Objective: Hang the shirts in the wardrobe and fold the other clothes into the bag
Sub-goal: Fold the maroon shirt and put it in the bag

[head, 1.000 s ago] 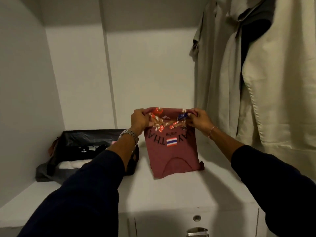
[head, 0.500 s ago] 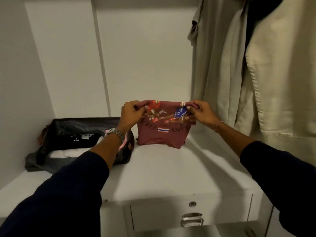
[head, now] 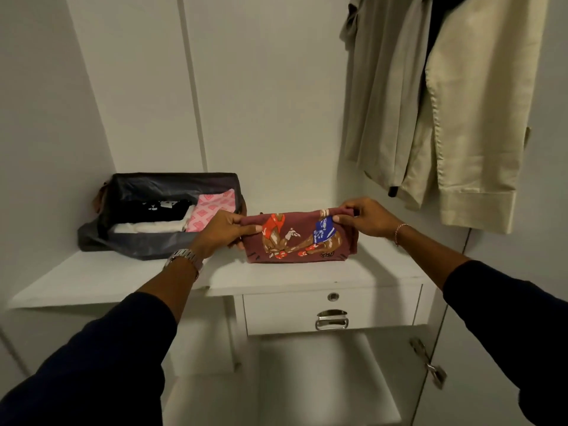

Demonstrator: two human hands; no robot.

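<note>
Folded maroon T-shirt [head: 299,238] lying on the white shelf [head: 123,276], just right of the open bag [head: 159,210]. Left hand [head: 226,230] pinching its left edge, right hand [head: 367,218] pinching its right edge, fingers curled on cloth. Beige shirts [head: 445,112] hanging upper right.

A home wardrobe interior: white shelf [head: 92,281], drawer [head: 332,309], beige shirts [head: 461,118] hanging at right

The red top [head: 299,238] is folded small and lies on the shelf. At 9 o'clock from it sits the open black bag [head: 172,186]. Pale shirts [head: 430,103] hang at 1 o'clock.
</note>
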